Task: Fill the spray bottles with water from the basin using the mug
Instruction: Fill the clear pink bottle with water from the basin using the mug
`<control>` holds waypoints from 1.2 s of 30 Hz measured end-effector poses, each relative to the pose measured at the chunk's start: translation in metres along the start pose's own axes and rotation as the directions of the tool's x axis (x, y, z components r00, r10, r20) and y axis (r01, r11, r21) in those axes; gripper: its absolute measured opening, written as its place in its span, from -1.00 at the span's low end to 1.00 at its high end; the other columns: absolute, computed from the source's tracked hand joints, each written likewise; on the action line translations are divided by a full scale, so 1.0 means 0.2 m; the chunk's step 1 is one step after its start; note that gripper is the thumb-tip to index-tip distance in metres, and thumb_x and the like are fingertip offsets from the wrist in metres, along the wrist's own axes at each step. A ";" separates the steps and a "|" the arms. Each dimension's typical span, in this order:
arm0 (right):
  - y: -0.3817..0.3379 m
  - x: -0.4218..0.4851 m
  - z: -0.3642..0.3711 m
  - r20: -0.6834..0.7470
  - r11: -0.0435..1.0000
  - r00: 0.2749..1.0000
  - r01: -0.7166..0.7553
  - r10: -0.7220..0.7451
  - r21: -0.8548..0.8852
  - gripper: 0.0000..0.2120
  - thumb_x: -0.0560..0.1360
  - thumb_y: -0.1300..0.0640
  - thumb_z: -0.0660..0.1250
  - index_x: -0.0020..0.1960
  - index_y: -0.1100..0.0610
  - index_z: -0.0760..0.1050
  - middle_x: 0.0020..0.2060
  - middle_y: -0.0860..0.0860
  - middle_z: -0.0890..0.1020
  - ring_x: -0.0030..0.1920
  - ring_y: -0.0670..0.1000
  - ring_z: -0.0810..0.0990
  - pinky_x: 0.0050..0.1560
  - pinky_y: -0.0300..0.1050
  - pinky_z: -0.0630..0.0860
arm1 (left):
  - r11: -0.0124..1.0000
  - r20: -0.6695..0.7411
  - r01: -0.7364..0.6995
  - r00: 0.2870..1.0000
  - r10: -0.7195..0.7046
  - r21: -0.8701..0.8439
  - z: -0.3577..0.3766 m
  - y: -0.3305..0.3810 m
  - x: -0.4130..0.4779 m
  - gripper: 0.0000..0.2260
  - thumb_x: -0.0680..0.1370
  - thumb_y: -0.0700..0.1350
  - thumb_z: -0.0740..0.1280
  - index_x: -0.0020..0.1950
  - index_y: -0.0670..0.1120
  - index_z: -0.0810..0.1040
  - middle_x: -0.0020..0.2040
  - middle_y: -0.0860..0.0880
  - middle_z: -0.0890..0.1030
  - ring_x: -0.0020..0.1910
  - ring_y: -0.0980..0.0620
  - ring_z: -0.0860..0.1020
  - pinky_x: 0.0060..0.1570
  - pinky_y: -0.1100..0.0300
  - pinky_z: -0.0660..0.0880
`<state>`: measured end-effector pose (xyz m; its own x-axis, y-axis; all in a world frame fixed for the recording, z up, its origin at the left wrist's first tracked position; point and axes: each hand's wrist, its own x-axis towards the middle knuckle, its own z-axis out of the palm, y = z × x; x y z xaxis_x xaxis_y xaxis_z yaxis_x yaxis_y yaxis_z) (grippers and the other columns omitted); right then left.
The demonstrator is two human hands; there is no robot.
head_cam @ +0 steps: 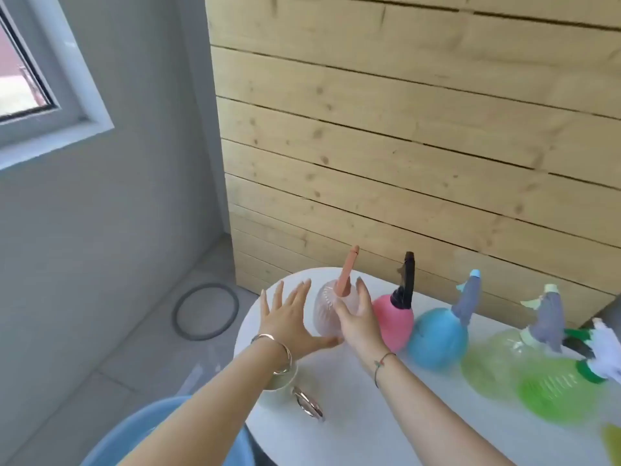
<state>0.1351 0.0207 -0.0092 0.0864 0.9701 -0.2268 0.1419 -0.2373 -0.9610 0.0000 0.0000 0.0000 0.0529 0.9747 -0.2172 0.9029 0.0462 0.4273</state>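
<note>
— What's nearest us?
— The basin [161, 428], blue, at the bottom left. It sits under the left forearm and just beside the table [353, 428]. I can't see into it from here.
— And the mug?
— The mug [280, 386] is glass and stands at the table's near-left edge. The left wrist and its bangles cover part of it.
— The hands?
— Both are at the pale bottle [327, 306], the leftmost of 5 in a row along the plank wall [403, 129]. The left hand [285, 319] is spread with straight fingers, thumb at the bottle's base, gripping nothing. The right hand [358, 319] lies flat against the bottle's right side, fingers straight up and thumb across the front, not curled round it.
— What crowds it?
— The pink bottle [395, 319] is just behind the right hand, too close to tell whether they touch. Then come the blue bottle [437, 338], the light-green bottle [494, 358] and the green bottle [551, 395], all blurred.
— Anything else?
— A dark ring [205, 312] on the floor to the left, and a window [33, 79].
</note>
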 end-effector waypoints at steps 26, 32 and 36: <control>-0.22 -0.27 -0.18 0.174 0.841 0.845 0.439 -0.506 0.316 -0.84 0.37 0.04 0.43 -0.08 0.07 0.65 -0.16 0.01 0.69 -0.08 -0.07 0.62 0.17 -0.13 0.50 | 0.573 -0.235 -0.332 0.942 0.238 -0.749 -0.02 0.10 -0.28 -0.29 0.18 0.06 0.62 0.24 -0.05 0.40 0.06 0.06 0.62 -0.03 0.33 0.58 -0.04 0.37 0.49; -0.23 -0.49 -0.35 0.396 0.799 0.805 0.152 -0.441 0.582 -0.73 0.37 -0.10 0.39 -0.06 0.06 0.62 -0.03 0.02 0.65 0.06 0.02 0.60 0.27 0.09 0.45 | 0.383 0.036 -0.136 0.912 0.409 -0.914 -0.05 0.14 -0.48 -0.43 0.41 0.39 0.29 0.26 0.05 0.54 0.18 0.01 0.64 0.18 0.03 0.60 0.18 0.05 0.52; -0.25 -0.60 -0.43 0.179 0.773 0.852 0.332 -0.492 0.541 -0.64 0.22 -0.13 0.48 -0.08 0.06 0.64 -0.06 0.00 0.68 0.07 -0.04 0.62 0.36 0.08 0.40 | 0.481 -0.219 -0.326 0.939 0.266 -0.814 0.01 0.27 -0.59 -0.38 0.26 0.45 0.38 0.22 0.18 0.51 0.17 0.07 0.63 0.15 0.09 0.60 0.26 -0.04 0.48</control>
<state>0.2027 -0.0887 0.0788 -0.1731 0.9524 0.2511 -0.3947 0.1665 -0.9036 0.0441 -0.1134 0.0469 0.1962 0.9753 0.1015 0.0695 -0.1171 0.9907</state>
